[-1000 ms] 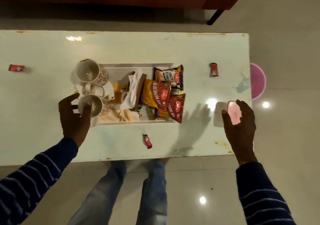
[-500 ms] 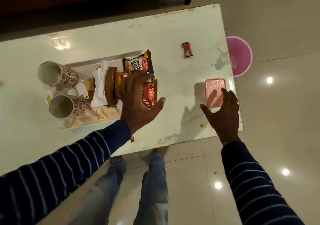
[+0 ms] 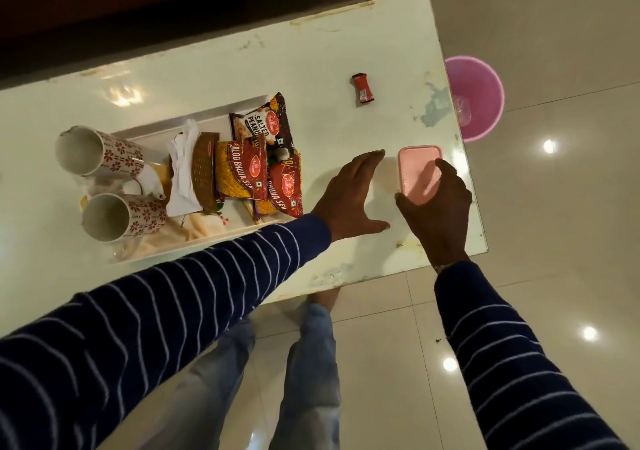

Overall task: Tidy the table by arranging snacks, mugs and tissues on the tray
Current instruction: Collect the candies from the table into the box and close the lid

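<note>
Two hands meet at a pink box near the right end of a glossy white table.

The right hand [image 3: 437, 207] curls fingers and thumb round the rectangular pink plastic box [image 3: 419, 170], which sits on the white table [image 3: 322, 127] close to its right edge. The left hand [image 3: 349, 197] is flat with fingers straight and released, just left of the box, holding nothing. On the shallow white tray [image 3: 194, 122] left of the hands lie two white floral-patterned mugs [image 3: 114, 186] on their sides, a wad of white tissues [image 3: 183, 165], and several red and yellow snack packets [image 3: 263, 165]. A small red wrapped sweet [image 3: 363, 88] lies apart on the tabletop, whose paint is chipped along the edges. A round pink plastic bin [image 3: 479, 98] stands on the shiny beige tiled floor [image 3: 554, 51] beyond the table's right end; ceiling lights glint off tiles and tabletop.
</note>
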A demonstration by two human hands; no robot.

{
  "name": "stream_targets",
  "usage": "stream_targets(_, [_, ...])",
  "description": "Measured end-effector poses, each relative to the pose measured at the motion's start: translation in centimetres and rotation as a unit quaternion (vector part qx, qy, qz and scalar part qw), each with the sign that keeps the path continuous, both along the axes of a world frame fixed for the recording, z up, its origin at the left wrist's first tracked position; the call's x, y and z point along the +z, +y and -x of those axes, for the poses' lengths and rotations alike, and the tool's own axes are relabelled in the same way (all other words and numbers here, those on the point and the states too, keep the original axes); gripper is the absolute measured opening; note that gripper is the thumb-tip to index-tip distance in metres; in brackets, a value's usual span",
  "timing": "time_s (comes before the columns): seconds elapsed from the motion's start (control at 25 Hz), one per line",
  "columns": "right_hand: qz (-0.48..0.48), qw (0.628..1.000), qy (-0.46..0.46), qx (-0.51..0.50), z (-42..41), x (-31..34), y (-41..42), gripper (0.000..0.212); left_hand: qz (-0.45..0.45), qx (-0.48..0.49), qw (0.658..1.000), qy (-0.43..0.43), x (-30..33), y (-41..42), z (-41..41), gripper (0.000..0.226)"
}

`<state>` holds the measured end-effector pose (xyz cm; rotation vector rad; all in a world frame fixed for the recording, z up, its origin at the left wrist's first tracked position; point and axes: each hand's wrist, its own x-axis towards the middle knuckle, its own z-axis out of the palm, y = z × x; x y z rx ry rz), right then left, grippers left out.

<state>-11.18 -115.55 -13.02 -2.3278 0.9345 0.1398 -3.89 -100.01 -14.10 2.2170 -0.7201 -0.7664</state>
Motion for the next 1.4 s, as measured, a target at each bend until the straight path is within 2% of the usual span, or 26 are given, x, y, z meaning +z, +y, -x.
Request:
stream_targets(0.08, [-0.024, 0.999, -0.033, -0.007, -0.1, 1.7, 1.1, 0.091, 0.007, 0.000, 1.000, 0.018, 0.0, -0.7, -0.4, 0.130])
stream_targets(0.16, [-0.045, 0.997, -0.066, -0.014, 0.0, 3.4, 2.6, 0.092, 0.054, 0.026, 0.996, 0.059, 0.2, -0.9, -0.6, 0.134])
stream_targets(0.32, [-0.067, 0.996, -0.055, -0.036, 0.4, 5.8, 4.6, 0.089, 0.142, 0.093, 0.978, 0.121, 0.5, -0.1, -0.3, 0.105])
stream_targets(0.44, [-0.094, 0.995, -0.039, -0.022, 0.5, 7.0, 5.1, 0.077, 0.139, 0.090, 0.983, 0.073, 0.6, 1.1, -0.5, 0.103])
stream_targets(0.56, [-0.210, 0.974, -0.069, -0.047, 0.2, 8.2, 5.2, 0.065, 0.145, 0.088, 0.985, 0.025, 1.0, 3.1, -0.9, 0.105])
stream_targets(0.64, [-0.355, 0.923, -0.101, -0.108, 0.1, 8.5, 4.4, 0.058, 0.146, 0.105, 0.983, 0.023, 1.7, 4.7, -1.0, 0.106])
stream_targets(0.72, [-0.524, 0.818, -0.127, -0.199, 0.1, 8.4, 3.2, 0.054, 0.148, 0.128, 0.980, 0.037, 2.5, 6.6, -0.8, 0.107])
stream_targets(0.76, [-0.580, 0.771, -0.134, -0.229, 0.3, 8.2, 2.7, 0.051, 0.146, 0.138, 0.979, 0.041, 2.9, 7.7, -0.7, 0.109])
stream_targets(0.8, [-0.611, 0.740, -0.137, -0.246, 0.5, 7.7, 2.5, 0.049, 0.141, 0.146, 0.978, 0.038, 3.3, 8.9, -0.4, 0.112])
stream_targets(0.88, [-0.616, 0.716, -0.145, -0.296, 0.8, 6.0, 2.8, 0.045, 0.138, 0.153, 0.978, 0.030, 4.0, 11.5, 0.4, 0.120])
stream_targets(0.96, [-0.572, 0.726, -0.140, -0.354, 1.1, 3.9, 3.5, 0.041, 0.130, 0.157, 0.978, 0.037, 4.4, 14.1, 1.7, 0.124])
stream_targets(1.0, [-0.541, 0.747, -0.123, -0.366, 1.2, 2.9, 3.9, 0.036, 0.115, 0.159, 0.979, 0.048, 4.4, 15.4, 2.4, 0.123])
stream_targets(1.08, [-0.466, 0.814, -0.066, -0.341, 1.6, 1.0, 4.3, 0.022, 0.081, 0.161, 0.981, 0.075, 4.2, 17.9, 3.8, 0.120])
stream_targets(1.16, [-0.419, 0.846, -0.033, -0.328, 1.8, -0.5, 4.5, 0.014, 0.064, 0.172, 0.978, 0.095, 4.0, 19.9, 4.8, 0.116])
stream_targets(1.32, [-0.367, 0.869, -0.023, -0.331, 1.6, -2.4, 4.4, 0.015, 0.061, 0.211, 0.969, 0.115, 3.3, 22.5, 6.2, 0.111])
stream_targets(1.4, [-0.286, 0.913, 0.000, -0.292, 1.6, -3.0, 4.3, 0.020, 0.060, 0.225, 0.964, 0.124, 3.0, 23.4, 6.5, 0.111])
